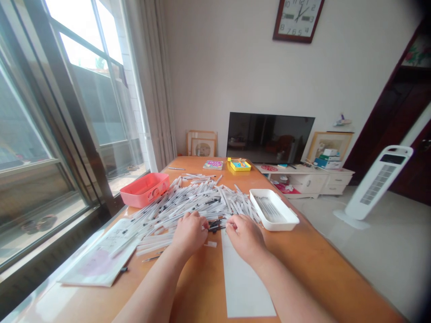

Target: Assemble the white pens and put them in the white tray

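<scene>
L hand (pixel 191 229) & R hand (pixel 245 235) apart, fingers curled, can't tell if gripping, by pen-part pile (pixel 188 197) at 12 o'clock; white box (pixel 281 226) at 2 o'clock part-filled, so prob. early, w/ most still loose.

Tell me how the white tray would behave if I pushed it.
The white tray is probably stiff, since its walls stand straight. It may slide easily across the table, whose surface looks glossy. The thin rods inside might shift, as nothing visible pins them.
</scene>
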Action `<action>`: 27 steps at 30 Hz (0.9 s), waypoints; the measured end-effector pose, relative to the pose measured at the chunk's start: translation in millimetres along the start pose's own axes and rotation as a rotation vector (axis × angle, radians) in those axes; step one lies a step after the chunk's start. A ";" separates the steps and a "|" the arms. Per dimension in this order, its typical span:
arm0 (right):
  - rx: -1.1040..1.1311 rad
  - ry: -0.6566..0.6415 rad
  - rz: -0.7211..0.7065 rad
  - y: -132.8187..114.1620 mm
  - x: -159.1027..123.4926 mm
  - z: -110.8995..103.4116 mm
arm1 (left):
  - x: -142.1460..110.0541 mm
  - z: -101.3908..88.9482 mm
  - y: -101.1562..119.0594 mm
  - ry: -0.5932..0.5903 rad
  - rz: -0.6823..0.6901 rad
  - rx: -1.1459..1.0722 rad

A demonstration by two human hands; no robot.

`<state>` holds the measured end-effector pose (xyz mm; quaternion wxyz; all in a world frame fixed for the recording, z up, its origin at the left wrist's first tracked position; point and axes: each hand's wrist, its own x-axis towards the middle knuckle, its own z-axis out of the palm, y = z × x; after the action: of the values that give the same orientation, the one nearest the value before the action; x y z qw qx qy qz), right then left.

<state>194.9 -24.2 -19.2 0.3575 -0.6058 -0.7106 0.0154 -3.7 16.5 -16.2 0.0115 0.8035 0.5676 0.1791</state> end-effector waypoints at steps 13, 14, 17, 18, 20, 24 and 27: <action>0.120 0.008 0.023 0.0 0.2 -0.3 | -0.6 -5.5 11.7 0.017 0.019 0.034; 0.152 -0.004 0.039 1.1 0.2 1.4 | -0.9 -7.1 13.4 0.030 0.025 0.024; 0.296 -0.052 0.123 5.2 0.5 9.1 | -2.3 -12.7 19.5 0.067 0.047 -0.012; 0.361 -0.069 0.159 6.4 0.8 11.8 | -2.8 -14.7 21.6 0.076 0.052 -0.027; 0.506 -0.098 0.218 7.1 1.7 15.7 | -4.1 -18.3 25.6 0.086 0.060 -0.063; 0.751 -0.115 0.274 1.3 3.9 12.2 | -6.8 -23.9 31.4 0.094 0.065 -0.154; 0.881 -0.092 0.319 -4.2 5.2 3.4 | -7.9 -25.9 31.8 0.119 0.077 -0.226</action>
<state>189.5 -19.4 -17.3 0.5421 -0.4966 -0.5496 0.3968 15.1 -6.9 12.9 0.0614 0.8063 0.5123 0.2894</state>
